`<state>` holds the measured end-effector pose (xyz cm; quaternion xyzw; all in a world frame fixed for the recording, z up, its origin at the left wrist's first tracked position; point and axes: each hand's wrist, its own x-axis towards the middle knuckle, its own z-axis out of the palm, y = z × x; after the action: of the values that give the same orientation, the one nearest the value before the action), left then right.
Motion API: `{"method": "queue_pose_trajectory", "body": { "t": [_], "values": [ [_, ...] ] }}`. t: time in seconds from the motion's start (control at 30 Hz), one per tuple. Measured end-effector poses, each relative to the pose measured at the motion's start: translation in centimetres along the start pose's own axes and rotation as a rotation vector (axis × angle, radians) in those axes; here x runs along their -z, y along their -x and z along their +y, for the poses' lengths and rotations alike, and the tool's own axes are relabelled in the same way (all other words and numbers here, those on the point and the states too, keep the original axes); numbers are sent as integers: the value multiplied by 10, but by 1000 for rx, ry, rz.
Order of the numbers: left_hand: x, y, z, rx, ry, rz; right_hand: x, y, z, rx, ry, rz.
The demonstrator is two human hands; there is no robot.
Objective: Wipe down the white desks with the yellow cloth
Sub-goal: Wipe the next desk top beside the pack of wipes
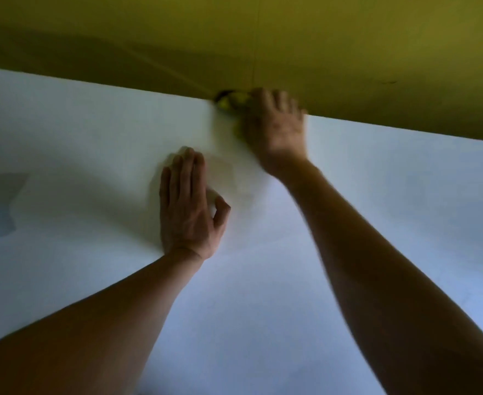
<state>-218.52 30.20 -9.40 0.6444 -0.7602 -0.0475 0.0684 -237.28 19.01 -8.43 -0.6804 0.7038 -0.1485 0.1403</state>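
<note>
From the head camera, our right hand presses the yellow cloth on the far edge of the white desk, by the yellow wall, to rub there. It is too blurry to tell how our fingers lie. Our left hand lies flat, holding nothing, to steady us. We count one cloth, one desk, two hands.
</note>
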Motion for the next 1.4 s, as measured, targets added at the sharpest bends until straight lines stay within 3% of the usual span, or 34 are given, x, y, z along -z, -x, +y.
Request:
{"method": "queue_pose_trajectory", "body": {
  "t": [0.1, 0.2, 0.3, 0.47, 0.57, 0.83, 0.93, 1.07, 1.27, 1.4],
  "values": [
    [-1, -1, -1, 5, 16, 10, 35, 27, 74, -114, 36, 92],
    [-1, -1, -1, 12, 7, 3, 35, 23, 85, -182, 62, 108],
    [0, -1, 1, 17, 11, 18, 19, 15, 50, -201, 42, 126],
    [0, -2, 1, 14, -14, 38, -17, -15, -52, -9, -11, 16],
    [0, -1, 0, 3, -2, 44, -24, -24, -71, 79, -25, -23],
    [-1, -1, -1, 1, 27, 37, 35, 28, 90, -114, 50, 108],
    [-1, 0, 0, 5, 24, 36, 49, 38, 119, -204, 107, 146],
    [2, -1, 2, 9, 23, 35, 32, 27, 77, -265, 83, 177],
    [1, -1, 1, 11, 7, 47, -17, -13, -46, -19, 48, 30],
    [-1, 0, 0, -6, 7, 47, -13, -12, -32, 58, 27, 6]
  ]
}}
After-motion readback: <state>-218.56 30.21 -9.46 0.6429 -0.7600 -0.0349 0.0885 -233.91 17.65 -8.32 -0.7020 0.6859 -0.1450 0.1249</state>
